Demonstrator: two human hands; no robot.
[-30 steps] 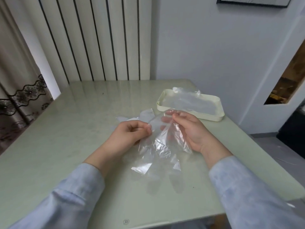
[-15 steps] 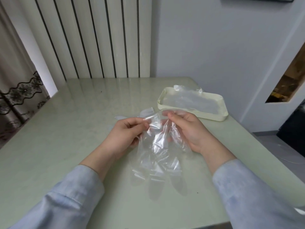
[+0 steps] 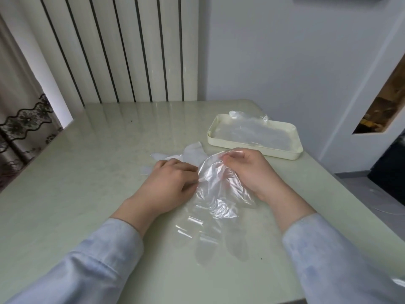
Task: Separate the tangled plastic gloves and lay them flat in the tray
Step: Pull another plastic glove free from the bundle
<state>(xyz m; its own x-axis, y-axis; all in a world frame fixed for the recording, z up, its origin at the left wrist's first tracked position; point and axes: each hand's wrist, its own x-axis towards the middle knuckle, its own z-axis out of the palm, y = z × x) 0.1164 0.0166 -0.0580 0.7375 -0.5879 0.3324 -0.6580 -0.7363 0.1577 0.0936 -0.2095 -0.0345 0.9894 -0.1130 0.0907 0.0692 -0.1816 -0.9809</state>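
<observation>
Both hands, left hand [image 3: 173, 183] and right hand [image 3: 247, 170], pinch a clear glove [image 3: 219, 187] by its cuff, fingers closed, spreading it near the counter's far-right corner tray [image 3: 285, 153].

Nothing readable here, honestly. No text, labels, brand marks or numbers anywhere that I can make out. The tray [image 3: 254, 148] is plain cream with no print on its rim, the clear gloves [image 3: 219, 189] have no markings, and the surface [image 3: 87, 172] is bare of any writing. The curtain [image 3: 24, 119] only has a flower pattern, not letters.
</observation>
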